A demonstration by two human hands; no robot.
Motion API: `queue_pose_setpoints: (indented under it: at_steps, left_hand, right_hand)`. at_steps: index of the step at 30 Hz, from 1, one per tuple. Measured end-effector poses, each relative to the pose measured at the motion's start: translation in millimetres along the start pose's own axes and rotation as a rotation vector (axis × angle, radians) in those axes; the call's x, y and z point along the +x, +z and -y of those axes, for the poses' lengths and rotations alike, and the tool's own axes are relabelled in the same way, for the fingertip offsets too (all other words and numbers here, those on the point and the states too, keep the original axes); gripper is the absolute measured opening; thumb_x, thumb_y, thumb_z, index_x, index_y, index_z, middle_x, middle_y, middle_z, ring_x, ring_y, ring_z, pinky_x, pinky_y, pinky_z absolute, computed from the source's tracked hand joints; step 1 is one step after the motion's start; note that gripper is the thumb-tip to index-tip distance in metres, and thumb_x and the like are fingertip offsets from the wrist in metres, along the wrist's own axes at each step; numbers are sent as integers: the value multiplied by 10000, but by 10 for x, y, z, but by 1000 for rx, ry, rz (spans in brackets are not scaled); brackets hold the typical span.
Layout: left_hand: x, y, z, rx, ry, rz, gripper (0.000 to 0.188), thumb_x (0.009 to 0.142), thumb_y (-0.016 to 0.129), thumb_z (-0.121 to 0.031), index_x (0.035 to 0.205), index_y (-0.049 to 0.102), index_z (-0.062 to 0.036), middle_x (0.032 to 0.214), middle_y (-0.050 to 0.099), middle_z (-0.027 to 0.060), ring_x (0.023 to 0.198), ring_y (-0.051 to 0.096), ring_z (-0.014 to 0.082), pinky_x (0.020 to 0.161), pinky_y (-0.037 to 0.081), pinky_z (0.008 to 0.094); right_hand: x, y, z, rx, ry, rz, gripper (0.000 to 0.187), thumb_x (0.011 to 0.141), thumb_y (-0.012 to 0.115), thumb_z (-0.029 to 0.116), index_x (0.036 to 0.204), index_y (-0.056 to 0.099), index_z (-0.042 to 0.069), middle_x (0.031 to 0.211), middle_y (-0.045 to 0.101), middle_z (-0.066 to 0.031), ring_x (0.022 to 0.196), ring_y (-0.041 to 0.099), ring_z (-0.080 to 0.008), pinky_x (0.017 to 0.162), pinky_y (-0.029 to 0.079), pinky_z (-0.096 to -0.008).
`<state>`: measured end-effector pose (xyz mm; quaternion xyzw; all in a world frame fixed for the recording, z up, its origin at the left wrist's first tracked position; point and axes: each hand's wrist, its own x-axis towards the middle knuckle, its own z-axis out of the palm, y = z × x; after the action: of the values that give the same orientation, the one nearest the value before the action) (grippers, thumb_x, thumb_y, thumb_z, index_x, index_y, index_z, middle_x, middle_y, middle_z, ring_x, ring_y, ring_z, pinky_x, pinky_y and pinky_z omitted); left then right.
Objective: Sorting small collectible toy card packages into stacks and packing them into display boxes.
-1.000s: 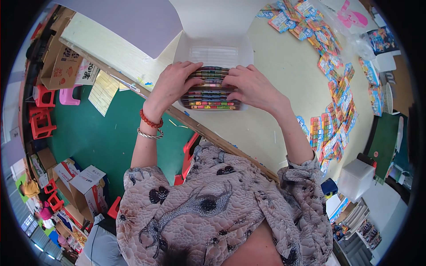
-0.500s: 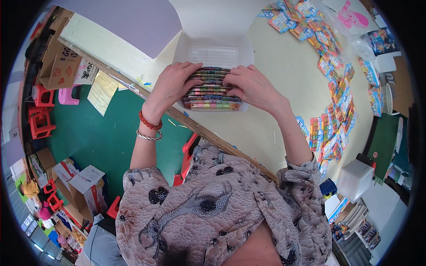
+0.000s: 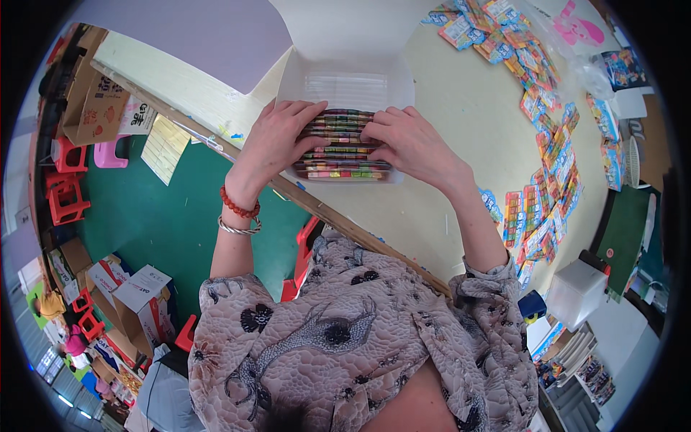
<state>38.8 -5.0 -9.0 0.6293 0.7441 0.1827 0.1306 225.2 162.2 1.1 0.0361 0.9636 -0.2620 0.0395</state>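
Around the open white box, the pale table is flanked at right by a band of scattered bright packs and at upper left by a flat grey-purple panel. Within the smooth-walled box's near part, a row of thin, glossy packs is gripped at its partly hidden ends by the left hand and right hand.

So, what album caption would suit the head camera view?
Left hand and right hand on a row of colourful packets inside an open white box, with loose packets strewn across the table.
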Motion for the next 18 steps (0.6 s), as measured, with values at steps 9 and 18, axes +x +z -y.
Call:
queue_pose_setpoints:
  at_steps: [9,18]
  left_hand:
    - [5,-19,-15,-33,-59,31,565,781,713,-298,1286,551,-103,1180,611,93,1072,560,296,946,432,396]
    - [-21,-94,-44,-57,-34,73,725,700,737,-473,1281,549,-83,1190,608,91,1149,525,293,1034,363,448]
  right_hand:
    - [-20,45,-18,5,-18,-52,230,769,697,175,974,622,103,949,582,-30,973,539,-199,875,382,-342]
    - [-20,15,40,0,-23,-49,239,775,703,195,975,621,95,935,580,-36,969,539,-200,878,382,-343]
